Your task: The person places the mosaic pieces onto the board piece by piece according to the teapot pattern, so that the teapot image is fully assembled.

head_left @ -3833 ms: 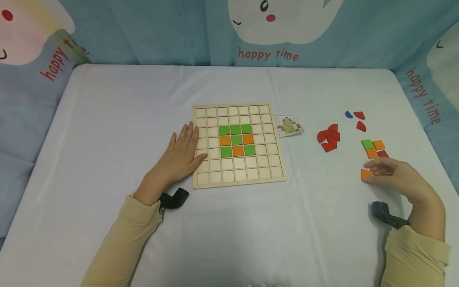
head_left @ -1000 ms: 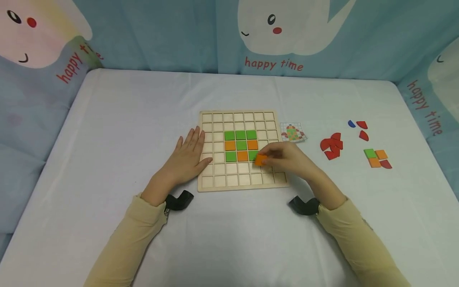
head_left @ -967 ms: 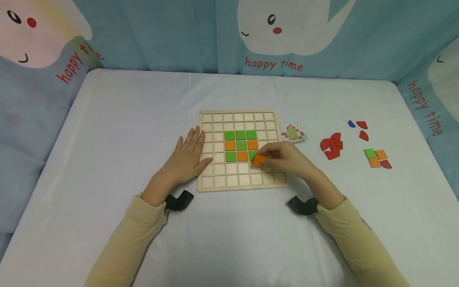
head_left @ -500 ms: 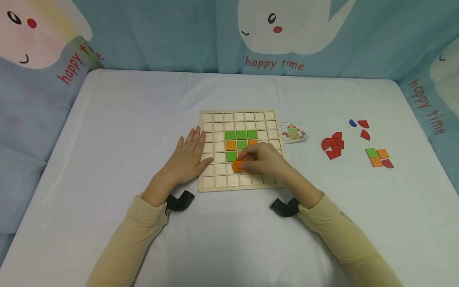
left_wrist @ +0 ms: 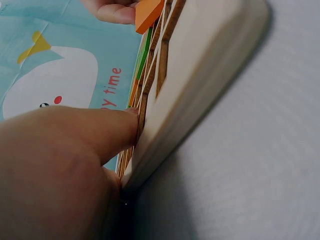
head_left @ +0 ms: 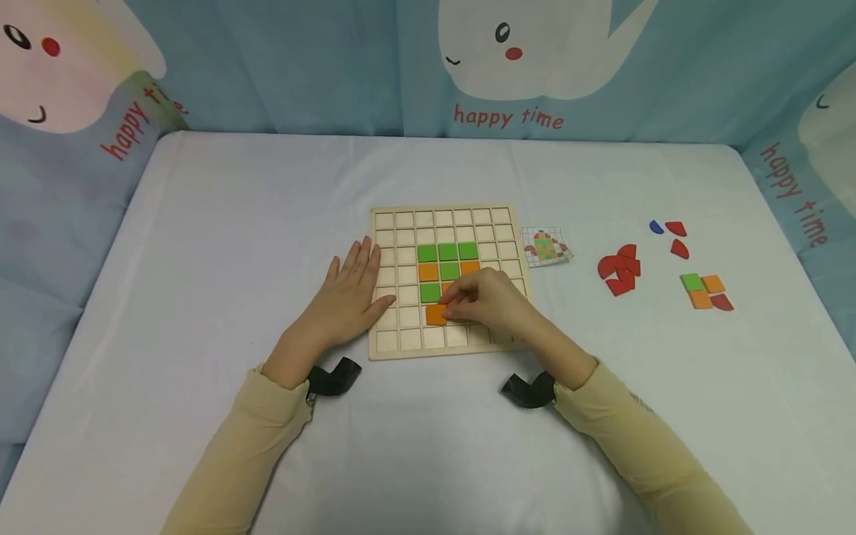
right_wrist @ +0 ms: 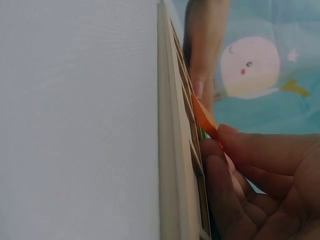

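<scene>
A wooden grid board (head_left: 399, 341) lies mid-table, with green and orange square tiles set in its middle cells. My right hand (head_left: 491, 301) pinches an orange square tile (head_left: 436, 315) between thumb and fingers, just below the green tile (head_left: 431, 293) at the lower left of the block. In the right wrist view the orange tile (right_wrist: 204, 118) tilts, one edge down at the board. My left hand (head_left: 341, 301) lies flat with straight fingers along the board's left edge, its thumb on the board. The right hand hides some lower tiles.
A small pattern card (head_left: 547, 247) lies at the board's right. Farther right are a cluster of red pieces (head_left: 620, 270), a blue piece (head_left: 657, 227) with two red ones, and a green tile (head_left: 692, 282) beside orange tiles (head_left: 701, 299) and a red quarter piece (head_left: 722, 302).
My right hand picked up an orange tile at the far right and brought it left over the board, then down toward the cell below the lower-left green tile. The left hand stays put.
</scene>
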The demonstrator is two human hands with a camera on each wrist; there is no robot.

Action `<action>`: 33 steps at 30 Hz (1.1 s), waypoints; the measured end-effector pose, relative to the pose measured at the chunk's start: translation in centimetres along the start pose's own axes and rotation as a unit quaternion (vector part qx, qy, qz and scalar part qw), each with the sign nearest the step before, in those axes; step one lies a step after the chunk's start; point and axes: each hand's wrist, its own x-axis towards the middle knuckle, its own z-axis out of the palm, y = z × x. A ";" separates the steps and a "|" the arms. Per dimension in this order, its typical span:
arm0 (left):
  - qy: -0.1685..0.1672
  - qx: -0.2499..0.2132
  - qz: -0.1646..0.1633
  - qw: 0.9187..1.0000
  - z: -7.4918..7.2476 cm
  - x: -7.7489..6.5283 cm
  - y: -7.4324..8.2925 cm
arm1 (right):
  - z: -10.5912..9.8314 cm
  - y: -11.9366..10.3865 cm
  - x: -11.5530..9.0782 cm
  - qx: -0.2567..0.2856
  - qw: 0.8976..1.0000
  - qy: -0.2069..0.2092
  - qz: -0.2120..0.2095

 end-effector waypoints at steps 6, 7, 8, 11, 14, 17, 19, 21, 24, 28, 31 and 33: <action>0.005 0.001 0.000 1.000 -0.2 0.0 0.1 | 0.1 0.1 0.1 -0.012 1.000 0.009 -0.009; 0.006 0.001 0.000 1.000 -0.2 0.0 0.1 | 0.2 0.1 0.1 -0.015 1.000 0.011 -0.009; 0.006 0.000 0.000 1.000 -0.2 0.0 0.1 | 0.2 0.0 0.1 -0.015 1.000 0.013 -0.008; 0.007 -0.002 -0.001 1.000 -0.2 0.0 0.0 | 0.3 0.0 0.2 -0.018 1.000 0.011 -0.011; 0.008 -0.001 -0.002 1.000 -0.1 0.0 -0.1 | 0.3 -0.1 0.2 -0.014 1.000 0.006 -0.008; 0.009 -0.001 -0.001 1.000 -0.1 0.0 -0.1 | 0.3 -0.2 0.2 -0.011 1.000 0.001 -0.007; 0.008 -0.002 -0.001 1.000 -0.1 0.1 -0.1 | 0.3 -0.1 0.2 -0.008 1.000 0.000 -0.005; 0.007 -0.002 0.000 1.000 -0.1 0.1 0.0 | 0.2 0.0 0.2 -0.006 1.000 -0.001 -0.004; 0.005 0.000 0.000 1.000 -0.1 0.2 0.0 | 0.2 0.0 0.2 -0.002 1.000 0.000 -0.002; 0.003 -0.001 0.001 1.000 -0.1 0.2 0.0 | 0.1 0.1 0.2 0.003 1.000 -0.002 -0.001; 0.002 -0.003 0.000 1.000 -0.1 0.2 0.0 | 0.1 0.2 0.2 0.011 1.000 -0.004 -0.002; 0.001 -0.004 -0.001 1.000 -0.1 0.2 0.0 | 0.0 0.4 0.2 0.020 1.000 -0.006 -0.004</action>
